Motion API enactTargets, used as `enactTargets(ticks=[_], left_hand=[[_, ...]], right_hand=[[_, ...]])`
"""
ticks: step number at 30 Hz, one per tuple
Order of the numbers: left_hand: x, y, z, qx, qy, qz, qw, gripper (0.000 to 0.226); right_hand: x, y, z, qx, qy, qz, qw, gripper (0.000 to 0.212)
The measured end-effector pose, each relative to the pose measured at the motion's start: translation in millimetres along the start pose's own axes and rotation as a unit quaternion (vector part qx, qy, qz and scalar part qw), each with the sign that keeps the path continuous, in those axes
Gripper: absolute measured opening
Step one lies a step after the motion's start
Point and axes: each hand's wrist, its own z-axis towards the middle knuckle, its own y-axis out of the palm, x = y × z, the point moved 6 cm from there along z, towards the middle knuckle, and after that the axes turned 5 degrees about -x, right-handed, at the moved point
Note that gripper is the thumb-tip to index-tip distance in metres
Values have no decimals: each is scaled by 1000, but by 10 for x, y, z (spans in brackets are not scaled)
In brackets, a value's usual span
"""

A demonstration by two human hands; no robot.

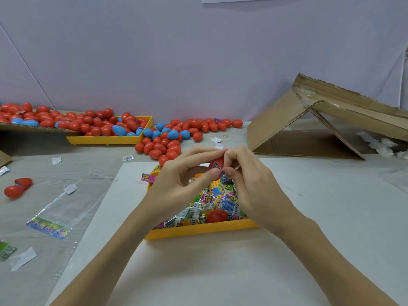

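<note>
Both hands meet above a yellow tray (198, 229) filled with small colourful printed packets (207, 204). My left hand (178, 184) grips a red plastic egg half (217, 162) between thumb and fingers. My right hand (249, 182) pinches a small packet (221, 172) against the egg's opening. Another red egg half (216, 215) lies among the packets in the tray, near its front edge.
A heap of red and blue eggs (174, 138) lies behind the tray, more fill a second yellow tray (106, 140) and a cardboard sheet (33, 127) at left. An opened red egg (17, 187) lies far left. A collapsed cardboard box (320, 129) stands at right. Paper scraps and plastic wrappers litter the left table.
</note>
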Motion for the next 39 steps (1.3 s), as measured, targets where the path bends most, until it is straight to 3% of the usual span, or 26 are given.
enactTargets(ticks=[9,18,25,31,35,39], left_hand=[[3,-17,23,-14,45,65,997,41],[14,-40,20,-20,36,56,998,41],[-47,23,9,23,8,94,995,34],[-10,-34,23,39,-4,111,993,36],[38,-43,18,47,-5,52,998,37],[32,-64,6,63,-19,29,997,41]], right_hand=[[-22,84,-18,-11,18,-20,1000,8],[-43,84,-36,-22,47,45,998,8],[76,134,-52,-87,83,65,991,16],[-3,152,-53,-81,54,63,993,17],[17,23,-36,0,57,164,985,5],[54,25,-53,6,91,227,970,6]])
